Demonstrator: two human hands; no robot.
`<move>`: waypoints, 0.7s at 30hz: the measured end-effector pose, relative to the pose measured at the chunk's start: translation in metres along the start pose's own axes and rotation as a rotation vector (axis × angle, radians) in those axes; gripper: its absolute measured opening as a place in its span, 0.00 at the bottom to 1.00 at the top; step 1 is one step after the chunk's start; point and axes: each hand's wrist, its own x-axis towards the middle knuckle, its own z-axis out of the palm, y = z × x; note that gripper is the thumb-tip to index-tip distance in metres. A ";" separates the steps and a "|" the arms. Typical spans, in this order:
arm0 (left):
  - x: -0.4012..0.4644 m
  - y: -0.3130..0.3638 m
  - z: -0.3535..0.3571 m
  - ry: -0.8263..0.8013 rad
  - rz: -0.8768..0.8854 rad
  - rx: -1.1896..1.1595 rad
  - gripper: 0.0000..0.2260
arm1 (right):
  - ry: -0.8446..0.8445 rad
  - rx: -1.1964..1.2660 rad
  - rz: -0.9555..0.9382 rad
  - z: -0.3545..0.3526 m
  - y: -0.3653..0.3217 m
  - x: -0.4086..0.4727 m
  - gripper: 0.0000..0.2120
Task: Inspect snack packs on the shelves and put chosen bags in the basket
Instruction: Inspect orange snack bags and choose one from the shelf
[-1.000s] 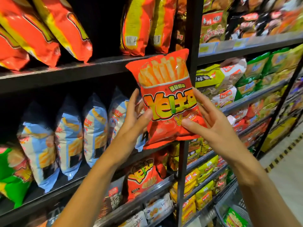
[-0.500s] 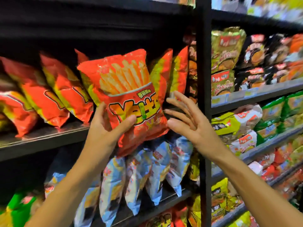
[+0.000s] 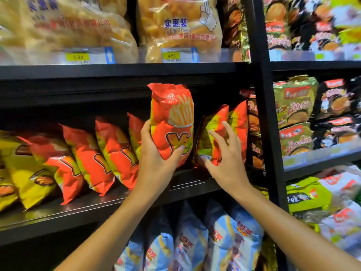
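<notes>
Raised shelfward, fries bag [image 3: 172, 122] — left hand [image 3: 156, 159] grip wrapped round.

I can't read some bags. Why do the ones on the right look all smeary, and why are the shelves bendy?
Head view: the noodle packs at the far right edge are blurred; the red fries bag in the left hand is sharper; the wide-angle lens bows the shelf edge; glare whitens the clear puff bags on top.

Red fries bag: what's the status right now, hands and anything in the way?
Left hand grips red fries bag, upright at shelf edge. Right hand open, touching neighbouring bags. Gap between looks free.
</notes>
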 end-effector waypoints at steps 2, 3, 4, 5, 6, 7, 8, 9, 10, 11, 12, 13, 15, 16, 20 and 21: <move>0.009 -0.010 0.013 0.005 0.009 0.098 0.41 | 0.011 -0.024 -0.039 0.004 0.004 0.004 0.33; 0.013 -0.014 0.020 -0.003 0.016 0.151 0.42 | 0.008 -0.038 -0.059 0.005 0.007 0.006 0.31; 0.017 -0.019 0.026 -0.014 0.018 0.201 0.44 | 0.001 -0.052 -0.073 0.006 0.009 0.007 0.30; 0.021 -0.022 0.033 -0.028 0.015 0.245 0.45 | -0.003 -0.062 -0.079 0.007 0.011 0.008 0.30; 0.025 -0.026 0.039 -0.040 0.008 0.284 0.46 | -0.004 -0.064 -0.077 0.008 0.013 0.008 0.29; 0.028 -0.028 0.044 -0.049 -0.006 0.321 0.47 | -0.005 -0.058 -0.069 0.008 0.015 0.008 0.28; 0.031 -0.030 0.050 -0.061 -0.029 0.354 0.47 | -0.007 -0.047 -0.060 0.008 0.016 0.007 0.28; 0.032 -0.030 0.056 -0.086 -0.064 0.379 0.48 | -0.009 -0.035 -0.052 0.009 0.017 0.007 0.28; 0.031 -0.030 0.062 -0.131 -0.098 0.395 0.49 | -0.009 -0.026 -0.051 0.009 0.018 0.006 0.27; 0.030 -0.031 0.067 -0.189 -0.124 0.402 0.50 | -0.004 -0.021 -0.054 0.010 0.019 0.005 0.27; 0.027 -0.032 0.071 -0.247 -0.140 0.401 0.51 | -0.003 -0.020 -0.058 0.010 0.020 0.005 0.27; 0.025 -0.034 0.073 -0.292 -0.146 0.395 0.52 | -0.004 -0.021 -0.059 0.010 0.020 0.005 0.27; 0.023 -0.036 0.074 -0.325 -0.136 0.386 0.51 | -0.009 -0.030 -0.059 0.011 0.021 0.005 0.27; 0.023 -0.038 0.074 -0.312 -0.130 0.389 0.50 | -0.009 -0.033 -0.059 0.011 0.021 0.005 0.27; 0.022 -0.038 0.078 -0.257 -0.108 0.445 0.47 | 0.001 -0.021 -0.063 0.014 0.026 0.004 0.27; 0.021 -0.038 0.079 -0.266 -0.107 0.454 0.47 | 0.005 -0.015 -0.064 0.015 0.028 0.003 0.27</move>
